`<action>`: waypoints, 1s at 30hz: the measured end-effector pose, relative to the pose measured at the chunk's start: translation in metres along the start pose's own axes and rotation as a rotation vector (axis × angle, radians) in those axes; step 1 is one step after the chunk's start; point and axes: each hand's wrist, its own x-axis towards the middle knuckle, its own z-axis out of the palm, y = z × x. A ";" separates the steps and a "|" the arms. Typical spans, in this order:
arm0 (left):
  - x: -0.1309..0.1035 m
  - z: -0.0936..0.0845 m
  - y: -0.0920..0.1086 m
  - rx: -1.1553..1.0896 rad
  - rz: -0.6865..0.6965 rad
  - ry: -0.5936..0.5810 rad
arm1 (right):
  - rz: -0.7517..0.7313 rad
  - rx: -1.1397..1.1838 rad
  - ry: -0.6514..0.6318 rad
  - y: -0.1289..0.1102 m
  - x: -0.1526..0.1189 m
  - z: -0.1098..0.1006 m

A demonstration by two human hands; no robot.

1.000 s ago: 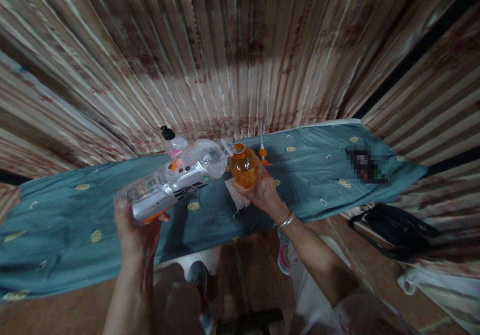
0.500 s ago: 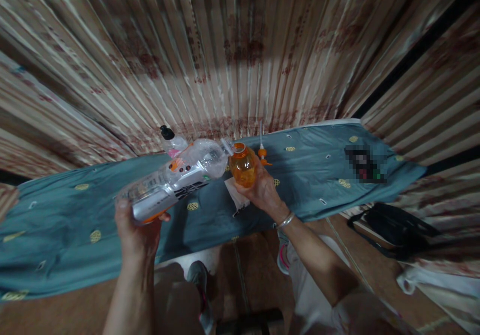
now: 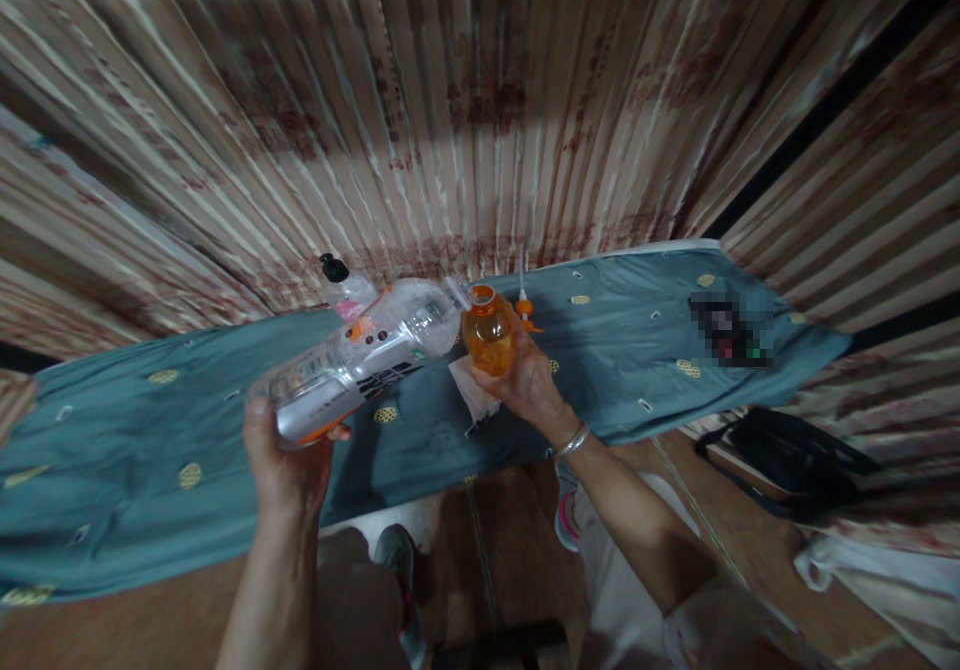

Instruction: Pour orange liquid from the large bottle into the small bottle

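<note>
Alignment of two bottle mouths looks to be the step in hand, just right of the centre of the frame. Your left hand (image 3: 291,470) has its fingers and thumb wrapped round the base of the large clear bottle (image 3: 375,350), which slants from centre left up towards the middle. Your right hand (image 3: 529,380) has its fingers closed round the small amber bottle (image 3: 489,340), its uncapped opening facing up the frame. The clear bottle's neck sits at the amber rim; whether they touch, or any liquid is passing, you cannot tell from this view. Beyond your right fingers, the orange pump top (image 3: 525,312) lies on the teal cover (image 3: 607,370).

As a judgement, the next move calls for a steady right grip and a small, slow lift of the clear base, with its mouth over the amber opening.
</note>
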 end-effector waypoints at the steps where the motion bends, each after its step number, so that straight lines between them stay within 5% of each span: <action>1: 0.000 0.000 -0.001 -0.001 -0.003 -0.007 | 0.000 0.001 0.000 0.000 0.000 0.000; 30: -0.004 0.015 -0.028 -0.146 -0.181 0.069 | 0.139 0.095 -0.051 0.003 0.011 -0.004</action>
